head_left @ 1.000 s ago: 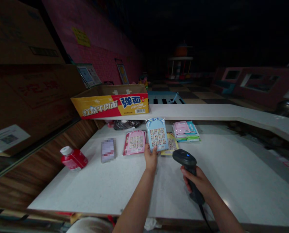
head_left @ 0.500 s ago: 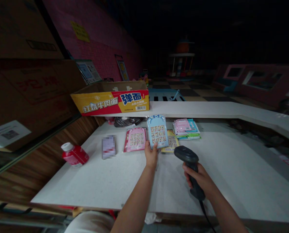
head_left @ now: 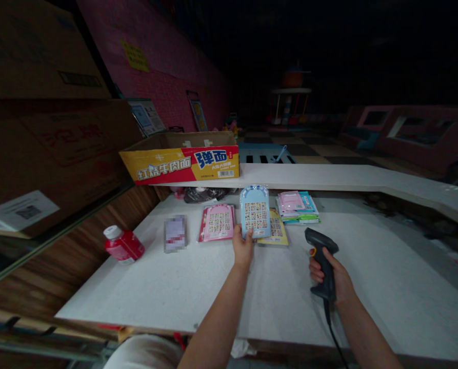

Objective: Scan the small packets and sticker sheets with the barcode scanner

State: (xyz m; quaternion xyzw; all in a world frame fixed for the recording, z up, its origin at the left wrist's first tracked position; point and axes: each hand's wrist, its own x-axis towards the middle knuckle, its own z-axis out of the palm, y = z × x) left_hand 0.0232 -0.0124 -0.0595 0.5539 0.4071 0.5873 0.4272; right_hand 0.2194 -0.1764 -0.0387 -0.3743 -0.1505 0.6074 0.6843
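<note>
My left hand (head_left: 244, 245) grips the lower edge of a light blue sticker pack (head_left: 255, 211), its printed grid facing me. The pack is held up over the desk and partly covers a yellow sticker pack (head_left: 278, 230). To its left lie pink and red packs (head_left: 218, 223). My right hand (head_left: 334, 279) is wrapped round the handle of a black barcode scanner (head_left: 323, 261), whose head points up and to the left. A cable runs down from the scanner. Behind the yellow pack sits a pile of pink, blue and green packets (head_left: 298, 206).
A red bottle with a white cap (head_left: 123, 245) and a blurred-out purple item (head_left: 175, 233) stand on the white desk (head_left: 155, 292). An open noodle carton (head_left: 182, 165) rests on the raised ledge (head_left: 313, 176). Large cardboard boxes (head_left: 59, 143) are stacked at left.
My right hand has moved the scanner to the right, away from the blue pack, and tilted it more upright. My left hand still holds the pack.
</note>
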